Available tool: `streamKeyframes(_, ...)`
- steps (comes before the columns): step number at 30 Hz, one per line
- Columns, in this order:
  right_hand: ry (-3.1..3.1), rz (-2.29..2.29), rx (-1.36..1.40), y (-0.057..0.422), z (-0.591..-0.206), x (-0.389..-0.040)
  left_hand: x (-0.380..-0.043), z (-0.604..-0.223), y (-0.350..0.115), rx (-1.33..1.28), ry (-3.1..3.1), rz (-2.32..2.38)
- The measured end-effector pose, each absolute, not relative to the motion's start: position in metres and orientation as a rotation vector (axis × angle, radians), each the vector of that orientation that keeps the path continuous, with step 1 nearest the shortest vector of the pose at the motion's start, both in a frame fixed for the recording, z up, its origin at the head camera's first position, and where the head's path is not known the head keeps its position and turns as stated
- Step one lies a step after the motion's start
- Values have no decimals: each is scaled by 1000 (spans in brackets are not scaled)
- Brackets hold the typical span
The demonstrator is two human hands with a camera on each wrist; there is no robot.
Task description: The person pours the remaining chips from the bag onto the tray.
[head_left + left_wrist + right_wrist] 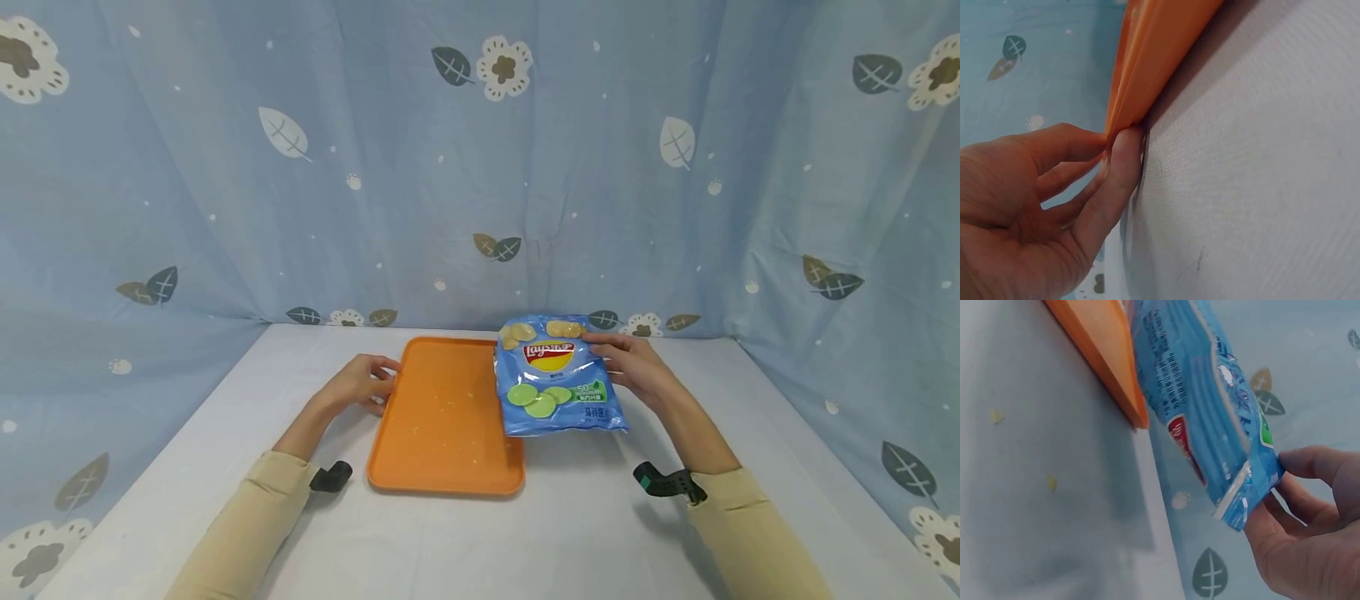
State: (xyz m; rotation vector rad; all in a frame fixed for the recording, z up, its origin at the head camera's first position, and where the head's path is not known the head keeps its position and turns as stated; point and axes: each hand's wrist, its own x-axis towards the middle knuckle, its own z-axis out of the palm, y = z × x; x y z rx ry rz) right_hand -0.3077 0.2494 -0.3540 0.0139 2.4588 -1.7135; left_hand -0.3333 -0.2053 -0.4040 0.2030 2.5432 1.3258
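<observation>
An orange tray (442, 417) lies on the white tabletop. My left hand (356, 385) is at its left edge; in the left wrist view, this hand (1029, 212) pinches the tray's rim (1160, 53) between thumb and fingers. A blue Lay's chip bag (551, 375) is held up over the tray's right side, printed front facing me. My right hand (633, 367) grips the bag by its right edge. In the right wrist view, the bag's side (1194, 394) shows above the table, its corner pinched by the right hand (1316, 531).
Small yellow crumbs (1052, 483) lie on the white tabletop (570, 533), and a few pale flecks show on the tray. A blue curtain (405, 200) with leaves and flowers stands behind the table and along both sides. Each wrist carries a black camera mount (663, 481).
</observation>
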Motion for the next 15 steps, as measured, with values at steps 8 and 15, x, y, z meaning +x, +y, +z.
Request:
streamKeyframes(8, 2462, -1741, 47, 243, -358, -310, -332, -403, -205, 235, 2544, 1350)
streamKeyframes(15, 2524, -1670, 14, 237, -361, -309, -332, -404, -205, 207, 2546, 1340)
